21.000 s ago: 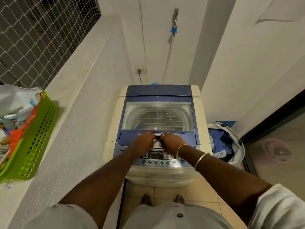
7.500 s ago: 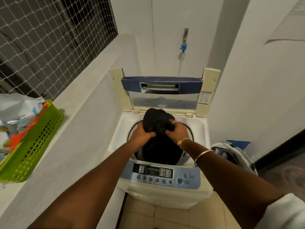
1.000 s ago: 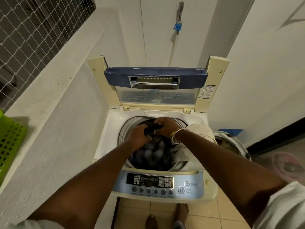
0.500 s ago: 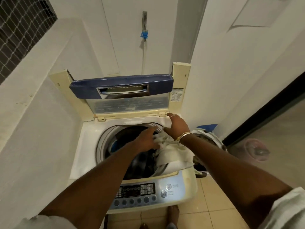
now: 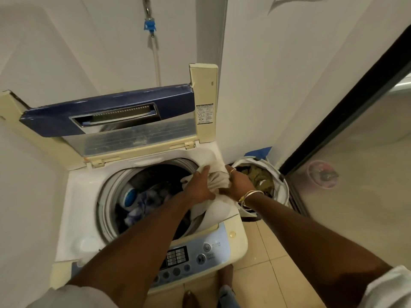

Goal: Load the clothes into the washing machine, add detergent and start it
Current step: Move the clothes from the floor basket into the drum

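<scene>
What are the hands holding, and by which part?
Both the left hand and right hand grip a white garment by its bunched upper end.

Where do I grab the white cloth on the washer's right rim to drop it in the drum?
Probably the gathered bunch at the top of the white cloth, from above: it is narrow enough to grip there, as the left hand and right hand do, while the lower part lies slack over the drum rim.

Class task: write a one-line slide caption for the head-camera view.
Left hand and right hand grip a cream cloth over the open washing machine, laundry basket on the floor alongside.
</scene>
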A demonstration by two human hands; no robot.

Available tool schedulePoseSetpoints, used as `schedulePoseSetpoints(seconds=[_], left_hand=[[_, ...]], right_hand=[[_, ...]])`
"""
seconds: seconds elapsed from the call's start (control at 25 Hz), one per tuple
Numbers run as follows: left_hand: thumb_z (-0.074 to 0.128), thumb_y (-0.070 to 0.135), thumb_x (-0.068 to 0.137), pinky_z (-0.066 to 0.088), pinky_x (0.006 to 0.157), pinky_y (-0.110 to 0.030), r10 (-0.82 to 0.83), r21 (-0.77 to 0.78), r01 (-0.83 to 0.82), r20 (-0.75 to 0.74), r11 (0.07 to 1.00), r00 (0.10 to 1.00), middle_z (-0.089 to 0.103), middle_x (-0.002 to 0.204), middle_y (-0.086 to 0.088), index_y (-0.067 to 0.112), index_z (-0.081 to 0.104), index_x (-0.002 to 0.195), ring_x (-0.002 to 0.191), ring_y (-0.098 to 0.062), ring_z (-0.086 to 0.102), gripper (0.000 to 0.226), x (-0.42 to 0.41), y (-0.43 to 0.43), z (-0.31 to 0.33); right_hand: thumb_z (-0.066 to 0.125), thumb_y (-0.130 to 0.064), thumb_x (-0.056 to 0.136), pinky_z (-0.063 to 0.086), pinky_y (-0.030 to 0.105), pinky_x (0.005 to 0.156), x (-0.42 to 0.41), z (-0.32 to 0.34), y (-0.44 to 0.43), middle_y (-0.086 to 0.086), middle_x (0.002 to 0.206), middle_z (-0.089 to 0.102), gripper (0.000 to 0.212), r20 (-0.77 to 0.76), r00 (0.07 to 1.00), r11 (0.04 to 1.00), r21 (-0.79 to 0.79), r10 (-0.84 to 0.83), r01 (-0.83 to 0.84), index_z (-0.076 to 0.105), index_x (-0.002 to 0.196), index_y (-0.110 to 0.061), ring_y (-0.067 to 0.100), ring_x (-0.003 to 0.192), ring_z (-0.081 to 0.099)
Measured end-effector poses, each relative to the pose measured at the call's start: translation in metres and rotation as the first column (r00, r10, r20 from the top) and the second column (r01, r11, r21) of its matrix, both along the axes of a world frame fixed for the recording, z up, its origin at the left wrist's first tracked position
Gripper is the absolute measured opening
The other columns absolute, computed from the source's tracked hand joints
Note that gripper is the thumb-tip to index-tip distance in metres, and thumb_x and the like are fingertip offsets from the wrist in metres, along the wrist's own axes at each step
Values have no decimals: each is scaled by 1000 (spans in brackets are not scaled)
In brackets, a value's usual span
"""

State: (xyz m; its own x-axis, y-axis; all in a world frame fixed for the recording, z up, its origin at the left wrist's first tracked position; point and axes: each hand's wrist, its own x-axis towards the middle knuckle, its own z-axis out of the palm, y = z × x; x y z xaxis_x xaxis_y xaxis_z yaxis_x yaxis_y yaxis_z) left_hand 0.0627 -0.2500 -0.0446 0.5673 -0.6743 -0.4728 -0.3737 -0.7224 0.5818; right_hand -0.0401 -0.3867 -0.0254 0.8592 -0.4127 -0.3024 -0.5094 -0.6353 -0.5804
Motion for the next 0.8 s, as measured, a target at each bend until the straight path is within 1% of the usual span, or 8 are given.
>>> schedulePoseSetpoints(seconds=[0.08, 0.16, 0.24, 0.32, 0.4, 0.52, 0.68, 0.8], left_hand=[[73, 20, 81, 48, 98, -43, 9, -75, -4, 63, 997, 998, 58, 129, -12, 15, 48, 135, 120, -29, 57, 59, 2, 5, 0], [60, 19, 89, 52, 78, -33, 46, -135, -13, 247, 991, 968, 68, 95, -6, 14, 63, 97, 94, -26, 68, 10, -2, 12, 4], [56, 18, 93, 45, 68, -26, 144, -265, -70, 272, 962, 952, 62, 82, 1, 13, 64, 86, 81, -18, 65, 10, -4, 23, 16], [59, 20, 93, 46, 73, -24, 299, -396, -179, 266, 901, 917, 60, 93, 3, 12, 64, 99, 84, -11, 57, 12, 7, 44, 34], [63, 18, 89, 47, 75, -24, 410, -484, -228, 312, 845, 857, 57, 101, 1, 12, 62, 108, 86, -12, 55, 20, 26, 73, 52], [65, 16, 83, 48, 72, -29, 552, -595, -276, 349, 755, 757, 59, 96, -3, 11, 62, 102, 83, -17, 57, 20, 53, 118, 80], [67, 23, 85, 50, 69, -36, 662, -640, -379, 279, 668, 696, 63, 92, -2, 13, 62, 97, 81, -18, 58, 16, 71, 162, 96], [67, 25, 86, 52, 71, -33, 713, -627, -470, 204, 621, 671, 63, 92, 2, 15, 61, 98, 82, -16, 58, 16, 70, 186, 95]], right_hand=[[66, -33, 87, 51, 31, 91, 3, 5, 7, 3, 109, 70, 39, 103, 991, 989, -115, -84, 96, 60, 123, -20, 22, 102, 65], [62, -21, 89, 52, 31, 86, 6, 13, 15, 6, 104, 70, 27, 170, 984, 967, -234, -60, 99, 65, 116, -16, 25, 97, 66], [62, -17, 89, 50, 28, 78, 14, 26, 25, 6, 96, 69, 16, 256, 966, 968, -249, 25, 41, 67, 104, -15, 24, 90, 66], [64, -15, 87, 46, 23, 75, 31, 43, 41, 4, 92, 69, 10, 366, 929, 987, -161, 43, 17, 67, 97, -14, 22, 86, 65], [66, -12, 86, 41, 14, 76, 54, 61, 62, 1, 94, 70, 14, 466, 885, 998, -55, 0, 28, 68, 99, -16, 16, 85, 63], [67, -8, 84, 33, 0, 68, 92, 86, 106, -1, 88, 68, 13, 571, 820, 998, 69, -41, 2, 67, 94, -16, 8, 77, 55], [63, -2, 83, 34, 0, 64, 127, 98, 161, 1, 87, 66, 13, 613, 778, 969, 246, -136, -25, 65, 94, -9, 11, 78, 56], [62, -3, 84, 39, 11, 65, 136, 85, 191, -3, 86, 63, 12, 584, 795, 952, 305, -163, -29, 63, 93, -11, 12, 79, 57]])
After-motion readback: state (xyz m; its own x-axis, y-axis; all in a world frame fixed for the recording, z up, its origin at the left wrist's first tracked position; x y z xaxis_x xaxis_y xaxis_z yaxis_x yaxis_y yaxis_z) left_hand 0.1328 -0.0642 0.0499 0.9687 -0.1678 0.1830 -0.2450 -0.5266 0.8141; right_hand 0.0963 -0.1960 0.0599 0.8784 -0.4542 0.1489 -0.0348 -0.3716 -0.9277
